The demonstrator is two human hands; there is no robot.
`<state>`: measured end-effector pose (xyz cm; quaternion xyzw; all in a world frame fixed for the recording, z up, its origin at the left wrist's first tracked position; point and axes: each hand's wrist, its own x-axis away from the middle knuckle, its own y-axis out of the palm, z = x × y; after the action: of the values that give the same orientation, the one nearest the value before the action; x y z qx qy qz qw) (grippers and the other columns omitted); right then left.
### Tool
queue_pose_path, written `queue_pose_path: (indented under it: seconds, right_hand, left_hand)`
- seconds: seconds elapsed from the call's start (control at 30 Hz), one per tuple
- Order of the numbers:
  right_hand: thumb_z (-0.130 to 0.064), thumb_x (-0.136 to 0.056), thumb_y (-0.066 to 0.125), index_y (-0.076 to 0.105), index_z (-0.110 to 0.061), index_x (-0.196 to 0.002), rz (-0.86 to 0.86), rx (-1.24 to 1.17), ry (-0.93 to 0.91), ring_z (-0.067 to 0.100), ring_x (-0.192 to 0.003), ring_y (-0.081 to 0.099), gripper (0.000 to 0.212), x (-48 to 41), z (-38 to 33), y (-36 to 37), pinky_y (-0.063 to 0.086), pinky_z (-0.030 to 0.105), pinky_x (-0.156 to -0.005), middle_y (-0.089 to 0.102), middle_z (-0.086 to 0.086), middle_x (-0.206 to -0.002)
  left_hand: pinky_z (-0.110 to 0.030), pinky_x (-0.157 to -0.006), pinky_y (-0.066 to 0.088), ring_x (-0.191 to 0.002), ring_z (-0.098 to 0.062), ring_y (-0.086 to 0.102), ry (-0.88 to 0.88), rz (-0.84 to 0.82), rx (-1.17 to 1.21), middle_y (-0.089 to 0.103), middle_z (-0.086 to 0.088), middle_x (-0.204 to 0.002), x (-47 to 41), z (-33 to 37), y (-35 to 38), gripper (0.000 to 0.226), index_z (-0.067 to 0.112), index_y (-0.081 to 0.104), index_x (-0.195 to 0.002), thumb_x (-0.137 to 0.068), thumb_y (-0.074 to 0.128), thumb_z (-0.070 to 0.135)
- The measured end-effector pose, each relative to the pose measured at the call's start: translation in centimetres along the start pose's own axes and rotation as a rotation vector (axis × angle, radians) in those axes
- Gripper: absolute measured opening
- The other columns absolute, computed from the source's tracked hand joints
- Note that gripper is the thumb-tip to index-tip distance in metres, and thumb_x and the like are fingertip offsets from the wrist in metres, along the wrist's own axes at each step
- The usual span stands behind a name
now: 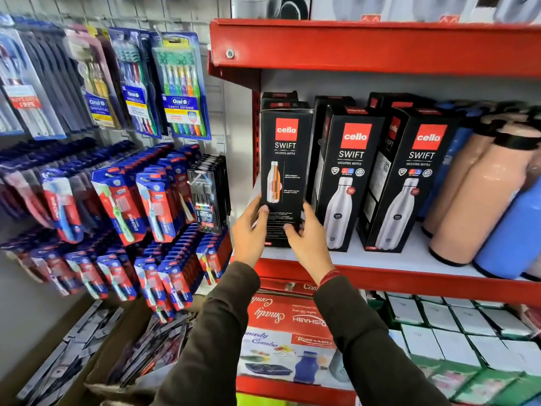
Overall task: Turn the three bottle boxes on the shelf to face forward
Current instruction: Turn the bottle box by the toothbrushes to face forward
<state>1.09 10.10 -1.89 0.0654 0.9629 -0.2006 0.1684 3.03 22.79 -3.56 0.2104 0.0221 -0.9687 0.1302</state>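
Observation:
Three black "cello SWIFT" bottle boxes stand in a row on the white shelf board [395, 260] with a red front edge. The left box [285, 159] shows a panel with a cutaway bottle picture; my left hand [250, 230] holds its lower left edge and my right hand [307, 238] holds its lower right edge. The middle box [348, 177] and the right box [409, 183] show their logo panels with a steel bottle picture, angled slightly left. More black boxes stand behind them.
Peach bottles [471, 200] and blue bottles [515, 230] crowd the shelf's right end. A red shelf [366, 45] hangs overhead. Toothbrush packs [181, 83] hang on the left wall panel. Red combo boxes [289, 326] and white boxes [456, 326] fill the shelf below.

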Motion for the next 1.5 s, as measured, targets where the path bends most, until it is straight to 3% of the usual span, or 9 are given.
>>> queue_pose_path:
  seconds: [0.13, 0.43, 0.53, 0.63, 0.8, 0.9, 1.07, 1.33, 1.5]
  right_hand:
    - [-0.033, -0.07, 0.082, 0.041, -0.023, -0.136, 0.039, -0.005, -0.022, 0.012, -0.117, 0.059, 0.078, 0.1, -0.7, 0.4, 0.05, 0.033, -0.101, 0.063, -0.001, -0.125]
    - [-0.042, -0.056, 0.089, 0.042, -0.017, -0.133, 0.165, 0.005, 0.002, 0.013, -0.117, 0.059, 0.094, -0.1, -1.4, 0.6, 0.051, 0.032, -0.099, 0.062, -0.001, -0.124]
    - [-0.049, -0.052, 0.086, 0.037, -0.018, -0.138, 0.137, 0.017, 0.026, 0.017, -0.121, 0.057, 0.103, -0.2, -1.3, 0.5, 0.051, 0.039, -0.101, 0.06, 0.001, -0.128]
    - [-0.055, -0.052, 0.082, 0.033, -0.021, -0.141, 0.088, 0.008, 0.024, 0.017, -0.127, 0.053, 0.107, -0.4, -1.5, 0.5, 0.048, 0.041, -0.105, 0.056, 0.0, -0.135]
    - [-0.031, -0.078, 0.075, 0.009, -0.02, -0.154, -0.029, 0.019, -0.074, 0.007, -0.146, 0.021, 0.101, -0.2, -2.2, 0.1, 0.02, 0.027, -0.119, 0.026, -0.002, -0.159]
    - [-0.02, -0.092, 0.059, 0.001, -0.018, -0.155, -0.095, 0.061, -0.108, 0.008, -0.15, 0.009, 0.085, -0.2, -1.8, 0.1, 0.014, 0.034, -0.124, 0.01, 0.0, -0.164]
    - [-0.012, -0.096, 0.048, 0.006, -0.022, -0.155, -0.102, 0.126, -0.144, 0.014, -0.15, 0.017, 0.072, -0.9, -1.0, 0.3, 0.02, 0.042, -0.123, 0.018, -0.001, -0.163]
    - [-0.006, -0.095, 0.05, 0.021, -0.027, -0.152, -0.013, 0.103, -0.102, 0.017, -0.14, 0.039, 0.066, -1.2, 0.0, 0.6, 0.03, 0.032, -0.117, 0.043, 0.002, -0.151]
    - [-0.004, -0.094, 0.051, 0.027, -0.018, -0.15, 0.011, 0.13, -0.093, 0.022, -0.138, 0.043, 0.062, -1.5, 0.7, 0.9, 0.029, 0.023, -0.111, 0.048, 0.011, -0.146]
  left_hand:
    - [-0.039, -0.104, 0.052, -0.119, -0.013, 0.066, -0.071, 0.037, 0.195, 0.072, -0.001, -0.124, 0.8, 1.4, -0.9, 0.034, 0.022, 0.07, -0.121, -0.101, 0.047, 0.037]
    - [-0.032, -0.089, 0.059, -0.099, -0.013, 0.075, 0.0, 0.162, 0.213, 0.078, -0.001, -0.102, 1.9, 2.6, -1.5, 0.026, 0.018, 0.074, -0.112, -0.101, 0.052, 0.028]
    - [-0.015, -0.091, 0.051, -0.105, -0.003, 0.068, 0.079, 0.169, 0.094, 0.074, 0.0, -0.109, 1.1, 2.1, -2.0, 0.027, 0.016, 0.065, -0.124, -0.1, 0.053, 0.015]
    - [-0.026, -0.11, 0.044, -0.123, -0.009, 0.058, 0.033, 0.035, 0.023, 0.063, 0.0, -0.131, -0.6, 1.3, -2.6, 0.037, 0.013, 0.055, -0.137, -0.101, 0.047, 0.009]
    - [-0.04, -0.117, 0.038, -0.135, -0.02, 0.051, -0.074, -0.142, 0.071, 0.054, -0.007, -0.146, -1.4, 1.1, -3.7, 0.04, 0.01, 0.047, -0.144, -0.104, 0.043, 0.011]
    - [-0.043, -0.115, 0.041, -0.134, -0.02, 0.053, -0.04, -0.153, 0.057, 0.057, -0.004, -0.143, -1.2, 0.6, -4.0, 0.039, 0.014, 0.048, -0.142, -0.103, 0.046, 0.012]
    - [-0.046, -0.114, 0.043, -0.132, -0.017, 0.055, -0.008, -0.116, 0.065, 0.059, -0.003, -0.141, -0.5, -0.4, -3.6, 0.041, 0.018, 0.051, -0.14, -0.098, 0.054, 0.021]
    - [-0.003, -0.094, 0.044, -0.109, 0.021, 0.057, 0.044, -0.068, 0.015, 0.062, 0.01, -0.124, -0.6, -0.6, -2.4, 0.036, 0.011, 0.054, -0.134, -0.099, 0.053, 0.003]
    - [-0.008, -0.101, 0.044, -0.115, 0.014, 0.057, 0.051, -0.055, -0.002, 0.063, 0.007, -0.127, -0.3, -1.3, -2.1, 0.035, 0.016, 0.056, -0.131, -0.099, 0.052, 0.004]
